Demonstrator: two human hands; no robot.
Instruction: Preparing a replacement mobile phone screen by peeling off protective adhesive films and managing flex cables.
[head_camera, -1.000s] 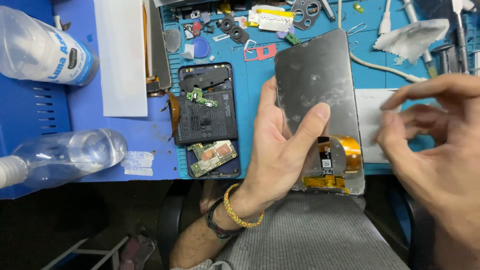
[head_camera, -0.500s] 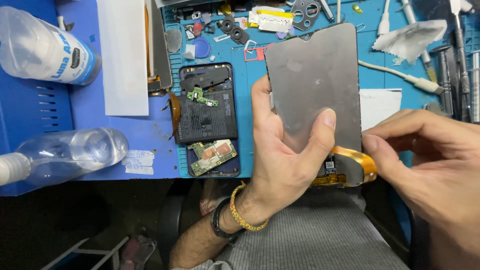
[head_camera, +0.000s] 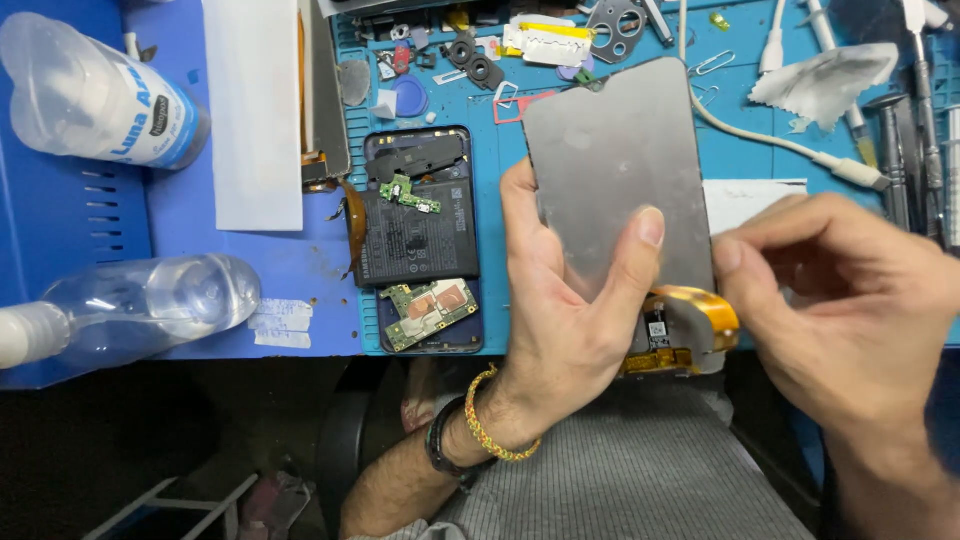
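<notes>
Screen (head_camera: 615, 190) clenched back-up in left hand (head_camera: 560, 330); right hand (head_camera: 840, 300) pinching orange flex (head_camera: 700, 310) at near edge. Phone (head_camera: 425, 240) lying opened, left; refitting not begun.

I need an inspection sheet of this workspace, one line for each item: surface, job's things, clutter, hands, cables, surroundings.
Surface: blue work mat on a blue bench.
Job's things: grey phone screen panel, back side up, with an orange flex cable at its lower end.
Clutter: opened phone body showing battery and circuit board; two clear plastic bottles lying down; white paper sheet; crumpled wipe; small parts, paper clip and metal tools along the top edge.
Hands: left hand grips the panel; right hand pinches at the flex cable.
Cables: white cable lies on the mat behind the panel.
Surroundings: dark floor below the bench; grey cloth on the person's lap.
</notes>
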